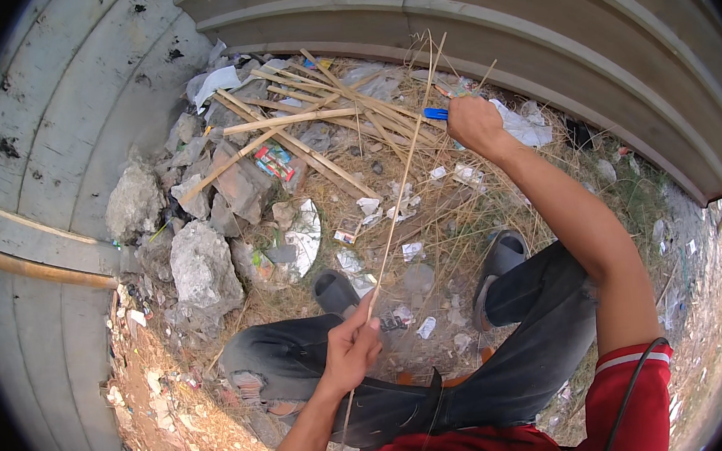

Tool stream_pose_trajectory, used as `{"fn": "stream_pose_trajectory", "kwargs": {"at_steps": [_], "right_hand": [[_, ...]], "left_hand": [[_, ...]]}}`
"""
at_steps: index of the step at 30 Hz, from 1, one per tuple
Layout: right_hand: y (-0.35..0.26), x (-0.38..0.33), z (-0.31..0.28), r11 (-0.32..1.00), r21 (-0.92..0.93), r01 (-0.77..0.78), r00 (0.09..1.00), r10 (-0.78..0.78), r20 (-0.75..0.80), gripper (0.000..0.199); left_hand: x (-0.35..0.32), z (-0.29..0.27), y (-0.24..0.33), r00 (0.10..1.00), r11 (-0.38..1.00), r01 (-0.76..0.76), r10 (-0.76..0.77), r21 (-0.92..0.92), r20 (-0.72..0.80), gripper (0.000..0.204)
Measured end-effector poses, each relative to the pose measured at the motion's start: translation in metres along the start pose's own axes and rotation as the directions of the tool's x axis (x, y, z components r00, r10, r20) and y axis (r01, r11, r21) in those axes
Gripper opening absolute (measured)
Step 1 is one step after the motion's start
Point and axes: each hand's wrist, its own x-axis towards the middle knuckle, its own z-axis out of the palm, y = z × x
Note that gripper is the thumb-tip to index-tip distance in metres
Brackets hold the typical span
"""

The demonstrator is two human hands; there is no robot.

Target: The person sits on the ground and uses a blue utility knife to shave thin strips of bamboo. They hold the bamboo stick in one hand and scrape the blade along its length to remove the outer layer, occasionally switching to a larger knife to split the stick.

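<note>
Littered outdoor ground (204,441), ribbed walls (514,10), rocks (204,269)

Sunlight brightens the lower-left ground (193,442), while fisheye distortion curves the walls (551,37).

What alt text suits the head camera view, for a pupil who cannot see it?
A person's left hand grips a long thin strip, while the right hand holds a blue object near the strip's far end. Beyond lie pale sticks, with rocks and litter beneath ribbed walls.
</note>
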Motion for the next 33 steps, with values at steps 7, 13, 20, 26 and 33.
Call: {"fn": "stream_pose_trajectory", "kwargs": {"at_steps": [7, 13, 20, 26, 33], "right_hand": [[0.095, 0.016, -0.012, 0.918, 0.06, -0.391, 0.912, 0.396, -0.105, 0.025], [0.125, 0.002, -0.032, 0.81, 0.466, -0.356, 0.904, 0.425, -0.048, 0.04], [-0.012, -0.032, -0.08, 0.144, 0.949, -0.281, 0.957, 0.118, 0.266, 0.053], [-0.093, -0.059, -0.081, 0.248, 0.953, -0.176, 0.98, -0.047, 0.193, 0.042], [-0.114, -0.086, -0.074, 0.365, 0.918, -0.157, 0.94, -0.231, 0.253, 0.043]], "left_hand": [[-0.032, -0.012, -0.012, 0.99, 0.998, 0.056, -0.05, -0.04, 0.135, 0.049], [-0.017, -0.017, -0.016, 0.989, 0.978, 0.026, 0.005, -0.209, 0.146, 0.05], [-0.003, -0.003, -0.003, 0.978, 0.956, 0.031, 0.032, -0.292, 0.207, 0.053], [0.003, 0.005, 0.006, 0.988, 0.952, -0.055, 0.095, -0.301, 0.122, 0.052], [0.006, 0.002, 0.004, 0.993, 0.944, -0.073, 0.099, -0.323, 0.064, 0.051]]}}
